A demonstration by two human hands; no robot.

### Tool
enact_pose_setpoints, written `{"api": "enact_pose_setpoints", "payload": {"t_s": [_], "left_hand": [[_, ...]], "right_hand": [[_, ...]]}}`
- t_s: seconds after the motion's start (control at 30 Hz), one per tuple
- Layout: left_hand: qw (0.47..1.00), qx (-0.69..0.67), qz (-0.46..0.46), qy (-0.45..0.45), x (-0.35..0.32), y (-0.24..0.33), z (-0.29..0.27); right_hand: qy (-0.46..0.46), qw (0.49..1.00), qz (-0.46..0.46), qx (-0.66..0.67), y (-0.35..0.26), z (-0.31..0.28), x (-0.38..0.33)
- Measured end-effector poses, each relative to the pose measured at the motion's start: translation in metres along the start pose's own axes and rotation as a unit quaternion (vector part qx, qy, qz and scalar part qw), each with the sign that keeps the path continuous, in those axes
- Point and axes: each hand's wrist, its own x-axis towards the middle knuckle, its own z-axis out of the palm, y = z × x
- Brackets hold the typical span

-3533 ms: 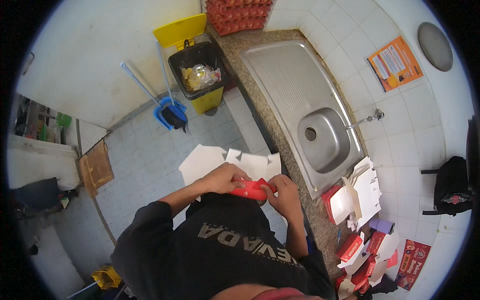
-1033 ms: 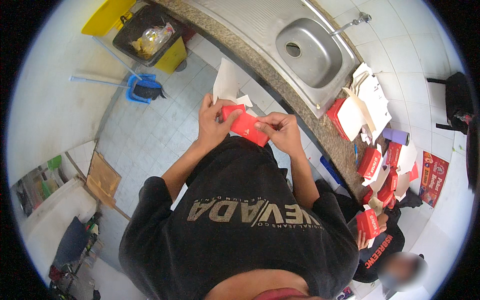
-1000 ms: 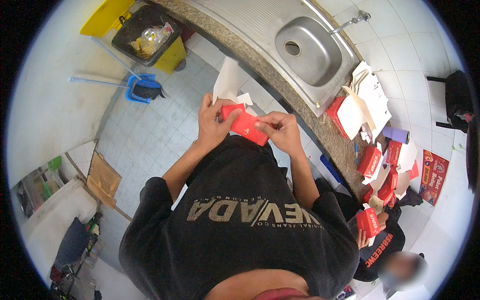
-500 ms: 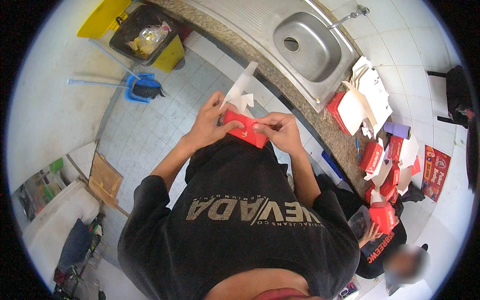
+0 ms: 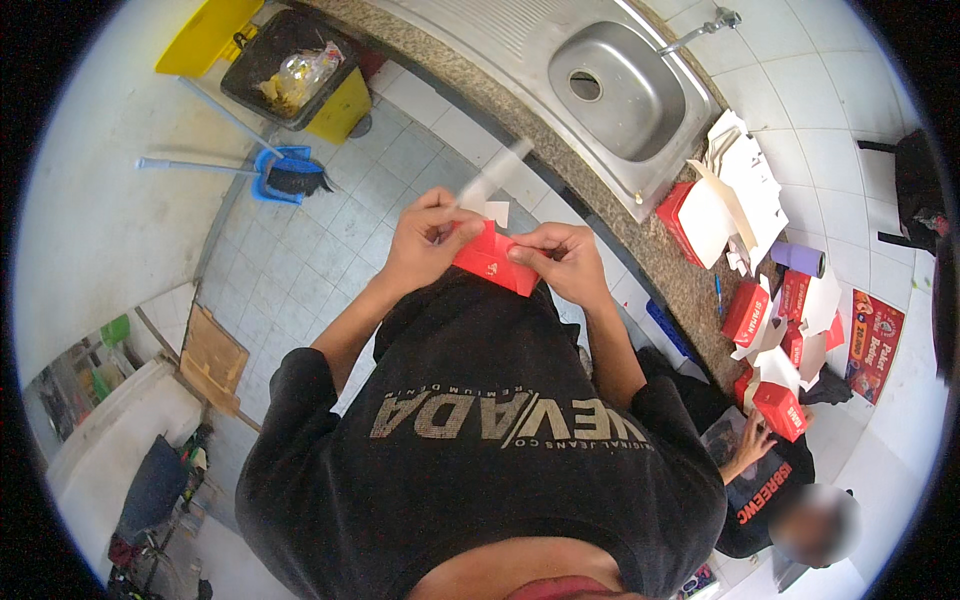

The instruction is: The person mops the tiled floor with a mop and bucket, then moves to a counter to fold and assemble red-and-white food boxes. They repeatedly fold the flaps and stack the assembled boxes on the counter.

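A partly folded red and white cardboard food box (image 5: 492,262) is held between my two hands, just above my lap. My left hand (image 5: 432,236) pinches its left end near the upper corner, thumb over the red side. My right hand (image 5: 562,260) grips the right end, thumb pressed on the red face and fingers behind. A white flap, smeared by motion, sticks up beyond the left hand, and a smaller white tab stands between the hands. The inside of the box is hidden.
To the right, a granite counter (image 5: 640,262) carries a steel sink (image 5: 625,95), stacked flat cartons (image 5: 745,190), folded red boxes (image 5: 745,312) and a purple tumbler (image 5: 798,259). A co-worker (image 5: 770,490) handles another red box (image 5: 780,410). A bin (image 5: 340,110) and blue dustpan (image 5: 285,175) stand far left.
My left hand has shifted its thumb up to the box's upper left corner, and the white flap has tilted further right. The co-worker's box has moved toward the other boxes.
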Motion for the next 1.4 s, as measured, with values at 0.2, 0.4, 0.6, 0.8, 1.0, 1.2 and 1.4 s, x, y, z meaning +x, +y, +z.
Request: {"api": "enact_pose_setpoints", "payload": {"t_s": [0.2,0.4,0.6,0.8,1.0,1.2,1.4], "left_hand": [[0.994,0.081,0.047,-0.051,-0.001,0.007,0.008],[0.983,0.114,-0.091,-0.115,0.0,0.014,0.0],[0.967,0.241,0.008,-0.08,-0.017,0.033,0.015],[0.983,0.136,-0.097,0.075,-0.034,-0.035,0.034],[0.845,-0.47,-0.154,0.202,-0.036,-0.022,0.012],[0.829,-0.539,-0.142,0.054,-0.022,-0.014,0.062],[0.789,-0.579,-0.198,-0.054,0.006,0.015,0.098]], "right_hand": [[-0.022,0.999,0.018,-0.037,-0.016,-0.002,-0.005],[0.018,0.998,0.021,-0.055,-0.032,0.002,-0.007],[0.021,0.939,-0.073,-0.335,-0.036,0.031,0.011],[-0.055,0.828,-0.286,-0.479,-0.048,0.041,0.02],[0.213,0.947,-0.19,-0.146,-0.045,-0.037,-0.016],[0.161,0.951,-0.04,0.261,0.072,-0.092,0.0],[0.07,0.834,-0.111,0.537,0.074,-0.132,0.004]]}}
